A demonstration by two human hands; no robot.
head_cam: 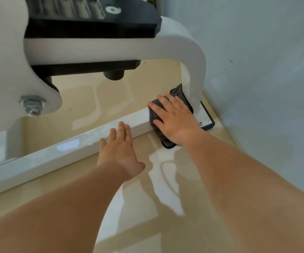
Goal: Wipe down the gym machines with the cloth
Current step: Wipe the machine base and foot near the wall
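Observation:
A white gym machine frame fills the upper left, with a curved upright (193,57) coming down to a floor plate. A low white base bar (60,152) runs along the floor from the left to that upright. My right hand (174,118) lies flat on a dark grey cloth (177,93), pressing it against the foot of the upright and the end of the bar. My left hand (119,152) is flat with fingers extended, fingertips resting on the base bar, holding nothing.
A black weight block (92,24) and black rubber stop (113,73) hang overhead in the frame. A large bolt (32,105) sticks out at left. A grey wall (266,70) stands close on the right. Glossy beige floor tiles (156,207) lie below.

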